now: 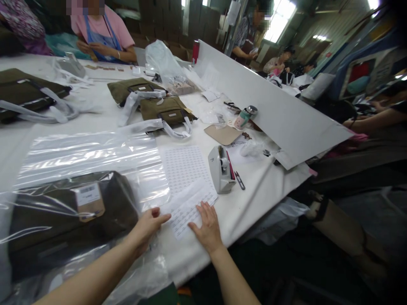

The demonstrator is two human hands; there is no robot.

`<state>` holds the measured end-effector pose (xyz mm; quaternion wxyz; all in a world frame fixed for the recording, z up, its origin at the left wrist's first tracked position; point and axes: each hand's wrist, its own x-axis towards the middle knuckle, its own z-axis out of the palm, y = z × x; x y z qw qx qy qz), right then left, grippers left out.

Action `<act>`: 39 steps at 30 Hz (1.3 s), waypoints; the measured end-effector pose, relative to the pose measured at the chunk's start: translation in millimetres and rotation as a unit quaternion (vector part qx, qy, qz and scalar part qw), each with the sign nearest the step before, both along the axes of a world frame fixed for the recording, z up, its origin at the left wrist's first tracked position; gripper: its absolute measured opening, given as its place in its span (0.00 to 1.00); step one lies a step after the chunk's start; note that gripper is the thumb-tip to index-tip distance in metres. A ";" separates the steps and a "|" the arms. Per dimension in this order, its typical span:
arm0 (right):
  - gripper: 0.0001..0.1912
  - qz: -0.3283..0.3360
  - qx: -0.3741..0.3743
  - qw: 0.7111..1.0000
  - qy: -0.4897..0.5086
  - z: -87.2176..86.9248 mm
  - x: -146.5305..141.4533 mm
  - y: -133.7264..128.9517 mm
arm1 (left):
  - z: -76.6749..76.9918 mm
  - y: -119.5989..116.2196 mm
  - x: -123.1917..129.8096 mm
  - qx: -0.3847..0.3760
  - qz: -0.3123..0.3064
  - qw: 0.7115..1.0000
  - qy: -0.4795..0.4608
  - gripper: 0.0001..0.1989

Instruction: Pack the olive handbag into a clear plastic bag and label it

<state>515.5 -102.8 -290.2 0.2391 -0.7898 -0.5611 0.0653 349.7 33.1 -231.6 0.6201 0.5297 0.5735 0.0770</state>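
Sheets of small printed labels (pixel 186 167) lie on the white table, one sheet askew over another. My right hand (pixel 208 224) rests on the lower sheet with its fingers spread. At the left edge of the sheets is my left hand (pixel 151 226), thumb and forefinger brought near each other; whether a label is between them is too small to tell. A clear plastic bag (pixel 95 148) holds a dark olive bag (pixel 63 228) with a barcode tag (pixel 90 201), just left of my left hand. Beyond my right hand stands a white tape dispenser (pixel 220 171).
Small snips (pixel 240 181) lie right of the dispenser. Farther back are a bottle (pixel 244 117), a beige card (pixel 222 134), olive bags (pixel 168 111) and a slanted white board (pixel 270 106). People work across the table and at the right.
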 end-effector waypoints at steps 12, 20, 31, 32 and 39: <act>0.19 -0.018 0.034 0.996 0.079 6.3 8.0 -0.1 | -4.6 -1.6 14.5 -0.149 0.115 0.972 -0.143 0.16; 0.05 0.006 0.134 0.979 0.154 48.0 -12.8 31.7 | -0.9 -6.1 7.5 -0.135 0.091 0.961 -0.223 0.23; 0.12 0.023 0.087 0.987 0.135 54.1 -27.6 70.3 | -4.6 -7.1 9.5 -0.038 0.071 0.967 -0.242 0.26; 0.12 0.022 0.086 0.987 0.134 53.0 -26.6 70.3 | -5.3 -6.7 9.6 -0.037 0.065 0.967 -0.245 0.26; 0.04 0.078 0.062 0.987 0.128 56.5 -21.4 75.3 | -9.9 6.6 17.3 0.030 0.060 0.981 -0.179 0.27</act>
